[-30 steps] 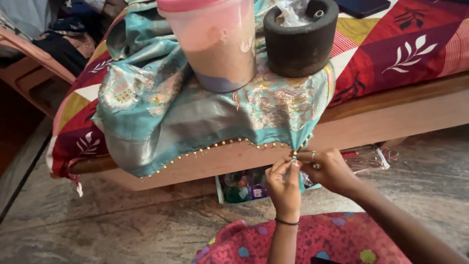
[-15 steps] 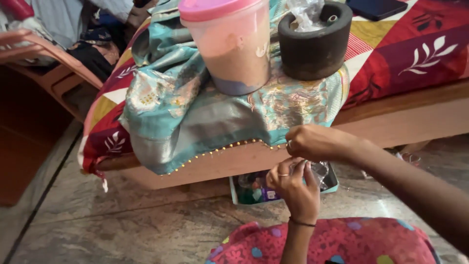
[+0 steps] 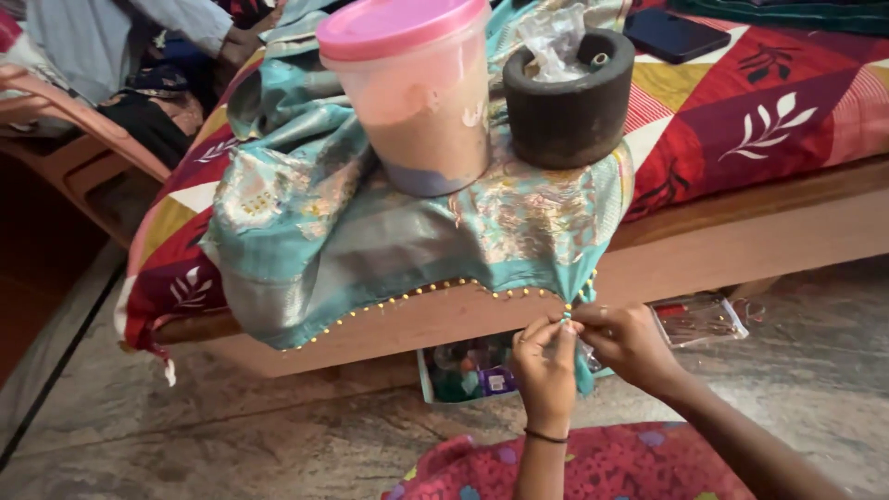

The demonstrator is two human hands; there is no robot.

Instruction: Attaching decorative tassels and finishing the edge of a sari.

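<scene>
Both hands, left hand [image 3: 546,356] and right hand [image 3: 625,338], pinch the cloth [image 3: 370,241] hem at the bed [image 3: 741,231] edge. The cloth looks soft, light and slippery; the beaded border seems the surest place to grip.

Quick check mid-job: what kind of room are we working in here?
Most likely a bedroom at home, used for hand sewing. A wooden bed with a red patterned bedsheet stands on a stone floor, and both hands pinch the beaded edge of a teal cloth draped over it.
</scene>
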